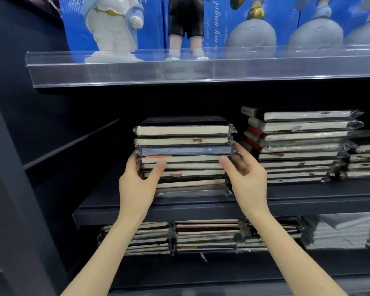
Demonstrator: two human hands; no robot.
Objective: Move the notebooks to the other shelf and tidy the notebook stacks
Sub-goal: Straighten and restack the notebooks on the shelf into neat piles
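Gripping the central stack of plastic-wrapped, dark-covered notebooks (184, 133) from both sides, on the dark flat middle shelf (179, 212), a little back from its front edge. Leaving bare shelf to the left, out to the dark side wall (19, 146). Leaving only a narrow gap on the right before the second stack of wrapped notebooks (303, 144). Working under the clear plastic lip of the upper shelf (179, 67), with dark open room between it and the top notebook.

Counting about eight notebooks in the central stack, about nine in the second, and a third stack (365, 161) cut by the right edge of view. Counting three more notebook stacks (205, 236) on the lower shelf, beside pale grey piles (340, 231).

Reaching up with both bare forearms. Curling the left hand (137, 184) round the stack's left side, thumb lying across the front page edges. Wrapping the right hand (246, 174) round the right corner, thumb on the front, fingers up the side. Clasping at about mid-height of the stack.
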